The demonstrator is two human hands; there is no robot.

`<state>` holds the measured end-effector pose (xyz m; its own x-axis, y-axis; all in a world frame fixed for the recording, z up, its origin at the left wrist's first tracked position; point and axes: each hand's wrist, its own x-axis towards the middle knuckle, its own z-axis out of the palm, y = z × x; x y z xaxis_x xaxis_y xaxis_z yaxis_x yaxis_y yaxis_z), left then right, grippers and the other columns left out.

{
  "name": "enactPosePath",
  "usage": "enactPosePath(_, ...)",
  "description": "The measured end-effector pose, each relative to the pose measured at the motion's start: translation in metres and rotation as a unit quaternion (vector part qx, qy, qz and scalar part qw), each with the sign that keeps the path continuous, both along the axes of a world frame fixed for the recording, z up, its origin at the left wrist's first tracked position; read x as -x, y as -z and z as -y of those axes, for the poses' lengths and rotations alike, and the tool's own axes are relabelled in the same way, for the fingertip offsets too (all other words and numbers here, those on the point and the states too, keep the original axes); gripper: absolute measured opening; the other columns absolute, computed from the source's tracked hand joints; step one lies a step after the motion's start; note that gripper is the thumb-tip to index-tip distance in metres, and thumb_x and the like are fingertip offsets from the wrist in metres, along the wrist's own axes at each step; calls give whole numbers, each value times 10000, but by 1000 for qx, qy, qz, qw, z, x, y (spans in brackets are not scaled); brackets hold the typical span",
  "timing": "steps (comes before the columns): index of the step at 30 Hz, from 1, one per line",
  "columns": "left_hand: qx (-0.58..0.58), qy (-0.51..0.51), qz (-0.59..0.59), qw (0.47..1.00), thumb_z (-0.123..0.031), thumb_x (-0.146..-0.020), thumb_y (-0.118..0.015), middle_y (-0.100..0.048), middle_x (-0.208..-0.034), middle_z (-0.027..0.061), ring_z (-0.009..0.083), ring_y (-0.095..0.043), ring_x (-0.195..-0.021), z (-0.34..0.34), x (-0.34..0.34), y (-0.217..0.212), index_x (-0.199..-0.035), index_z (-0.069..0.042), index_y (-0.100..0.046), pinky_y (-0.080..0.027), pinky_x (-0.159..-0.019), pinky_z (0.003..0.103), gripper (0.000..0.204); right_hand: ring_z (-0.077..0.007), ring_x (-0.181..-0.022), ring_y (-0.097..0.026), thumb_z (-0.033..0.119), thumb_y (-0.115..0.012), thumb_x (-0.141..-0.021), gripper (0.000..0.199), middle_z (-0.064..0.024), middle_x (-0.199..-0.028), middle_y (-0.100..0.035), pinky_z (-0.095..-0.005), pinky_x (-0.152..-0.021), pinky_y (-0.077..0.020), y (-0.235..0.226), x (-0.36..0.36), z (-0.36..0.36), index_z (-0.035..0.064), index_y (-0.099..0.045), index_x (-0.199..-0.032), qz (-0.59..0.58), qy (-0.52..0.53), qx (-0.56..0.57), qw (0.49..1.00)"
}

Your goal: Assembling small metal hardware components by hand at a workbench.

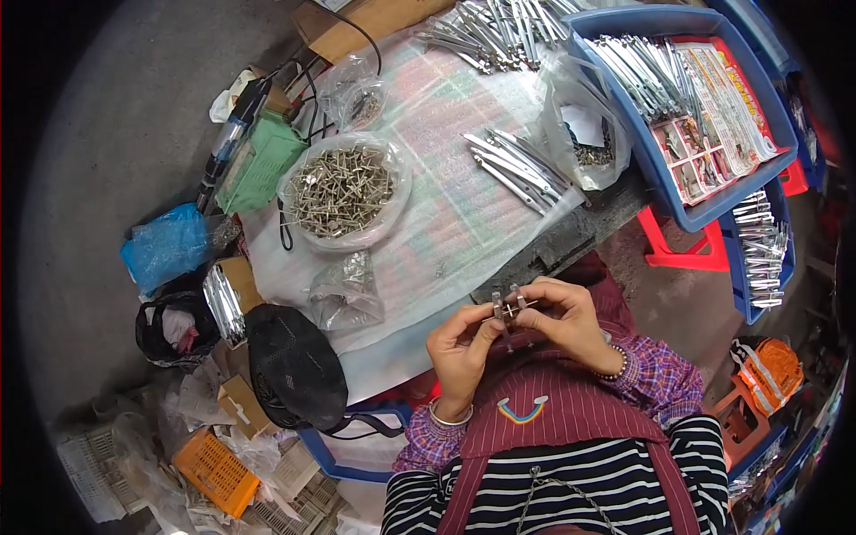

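In front of my apron, at the table's near edge, both hands work on a small metal fitting (508,312) with two upright arms and a thin pin lying crosswise through it. My left hand (465,341) pinches the fitting's left side between thumb and fingers. From the right, my right hand (568,314) grips the other side, thumb against the pin. The fingertips partly hide the fitting, so its exact shape is unclear. Beyond my hands, several long silver metal strips (522,169) lie on the plastic-covered table (437,205). A bag-lined bowl of small metal pins (343,190) stands to the left.
A blue crate (695,214) with more strips stands at the far right, near a red stool (682,245). A clear bag of small parts (593,147) sits beside it. More strips (499,34) are heaped at the back. A black cap (294,366) lies left of the table.
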<state>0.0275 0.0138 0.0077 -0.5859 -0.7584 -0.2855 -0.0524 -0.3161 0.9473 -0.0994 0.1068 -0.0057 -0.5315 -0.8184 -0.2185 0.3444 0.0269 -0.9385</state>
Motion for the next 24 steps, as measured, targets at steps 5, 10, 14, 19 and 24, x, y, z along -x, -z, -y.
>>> enactPosePath(5, 75, 0, -15, 997, 20, -763, -700, -622, -796, 57, 107, -567, -727, 0, -5, 13, -862, 34, -663, -448, -647, 220, 107, -73, -643, -548, 4, -702, -730, 181, -51, -739, -600, -202, -537, -411, -4, 0, -1, -39, -662, -901, -114, -2, 13, 993)
enactPosePath(10, 117, 32, -22, 992, 19, -751, -710, -626, -792, 66, 120, -567, -709, 0, -6, 11, -842, 24, -662, -437, -628, 217, 104, -97, -597, -535, -5, -703, -718, 181, -66, -686, -585, -221, -510, -392, -8, 0, -5, -38, -664, -891, -153, 8, 30, 988)
enactPosePath(14, 145, 48, -17, 988, 35, -749, -703, -624, -782, 67, 120, -564, -700, -1, -4, 8, -838, 28, -659, -433, -611, 215, 100, -93, -577, -525, -3, -703, -721, 180, -65, -679, -582, -225, -491, -380, -1, -4, -6, -36, -665, -894, -129, 29, 51, 990)
enactPosePath(19, 197, 75, 5, 978, 62, -762, -670, -619, -780, 67, 114, -561, -689, 2, -4, 4, -861, 39, -653, -435, -597, 214, 103, -79, -594, -552, 2, -698, -735, 175, -62, -691, -588, -213, -502, -408, -8, -1, -5, -40, -659, -899, -157, -4, 36, 987)
enactPosePath(24, 132, 39, 1, 991, 59, -770, -669, -619, -800, 68, 99, -563, -705, -1, 1, 1, -879, 45, -651, -437, -602, 203, 110, -73, -661, -584, 1, -689, -760, 148, -46, -744, -621, -200, -538, -450, -6, -6, -1, -40, -648, -897, 31, 27, 7, 999)
